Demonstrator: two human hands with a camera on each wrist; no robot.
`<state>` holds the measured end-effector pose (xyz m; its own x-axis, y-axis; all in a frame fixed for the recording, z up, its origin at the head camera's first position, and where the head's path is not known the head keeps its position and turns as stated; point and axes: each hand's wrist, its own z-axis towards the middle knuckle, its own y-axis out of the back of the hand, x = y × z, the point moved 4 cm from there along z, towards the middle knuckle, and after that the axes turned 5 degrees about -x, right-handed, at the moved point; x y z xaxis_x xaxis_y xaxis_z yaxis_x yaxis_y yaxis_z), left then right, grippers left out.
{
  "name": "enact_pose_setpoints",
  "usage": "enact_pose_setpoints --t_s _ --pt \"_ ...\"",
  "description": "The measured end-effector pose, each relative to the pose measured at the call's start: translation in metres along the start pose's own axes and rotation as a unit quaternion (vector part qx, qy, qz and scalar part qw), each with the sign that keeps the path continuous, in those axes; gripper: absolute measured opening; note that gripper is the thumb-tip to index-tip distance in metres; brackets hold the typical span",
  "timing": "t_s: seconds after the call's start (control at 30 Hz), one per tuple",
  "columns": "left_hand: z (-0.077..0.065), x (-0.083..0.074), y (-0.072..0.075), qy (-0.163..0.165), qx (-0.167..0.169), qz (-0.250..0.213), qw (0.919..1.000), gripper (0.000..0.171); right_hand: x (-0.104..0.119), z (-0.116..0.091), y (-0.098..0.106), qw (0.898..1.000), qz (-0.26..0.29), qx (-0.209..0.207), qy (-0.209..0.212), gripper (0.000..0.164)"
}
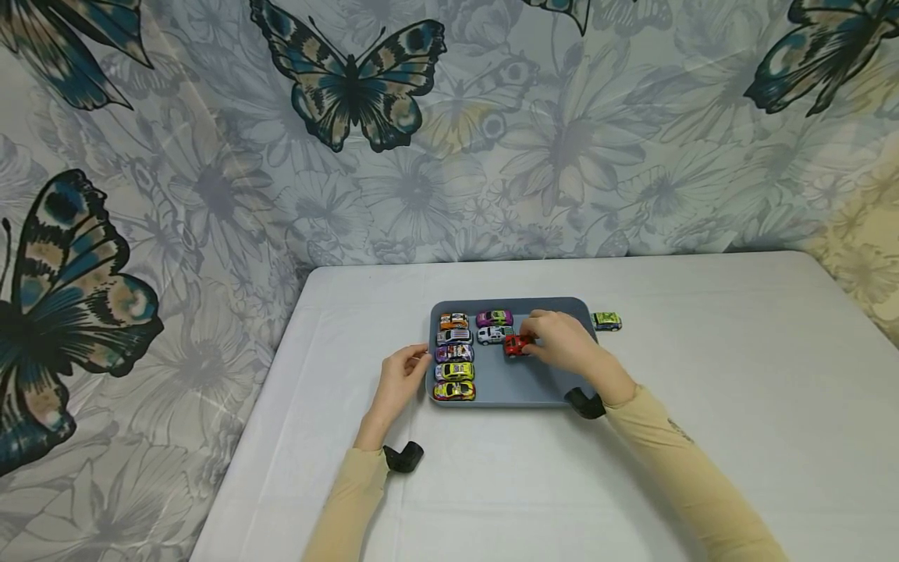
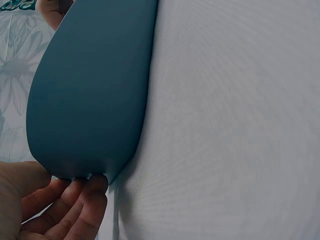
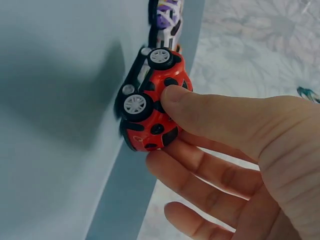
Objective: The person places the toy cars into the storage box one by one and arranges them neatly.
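My right hand (image 1: pixel 565 343) pinches a red toy car (image 1: pixel 517 346) with black spots between thumb and fingers, over the grey-blue tray (image 1: pixel 520 396). In the right wrist view the red toy car (image 3: pixel 160 100) is tipped, its wheels facing the tray floor. At the tray's left end, my left hand (image 1: pixel 403 377) holds the edge; in the left wrist view its fingertips (image 2: pixel 97 182) touch the outer wall. A white toy car (image 1: pixel 495 335) and a magenta toy car (image 1: pixel 495 318) stand just beyond the red one.
Several toy cars line the tray's left side, from an orange one (image 1: pixel 453 321) to a yellow one (image 1: pixel 454 390). A green toy car (image 1: pixel 607 321) lies outside the tray, on the white tablecloth (image 1: pixel 702 336). Behind the table hangs a butterfly-patterned cloth (image 1: pixel 414 195).
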<state>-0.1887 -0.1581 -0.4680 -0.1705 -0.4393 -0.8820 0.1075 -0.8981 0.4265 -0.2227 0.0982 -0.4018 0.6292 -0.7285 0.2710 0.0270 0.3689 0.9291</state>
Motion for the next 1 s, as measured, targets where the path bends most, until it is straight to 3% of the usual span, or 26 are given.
enact_pose_setpoints --t_s 0.37,1.0 --pt "0.001 0.001 0.000 0.000 0.000 0.005 1.0000 0.027 0.010 0.017 -0.011 0.999 0.000 0.047 0.003 0.013" --pt "0.001 0.001 0.001 -0.001 0.002 0.011 0.9999 0.028 0.015 0.036 -0.029 0.996 -0.002 0.088 0.001 0.015"
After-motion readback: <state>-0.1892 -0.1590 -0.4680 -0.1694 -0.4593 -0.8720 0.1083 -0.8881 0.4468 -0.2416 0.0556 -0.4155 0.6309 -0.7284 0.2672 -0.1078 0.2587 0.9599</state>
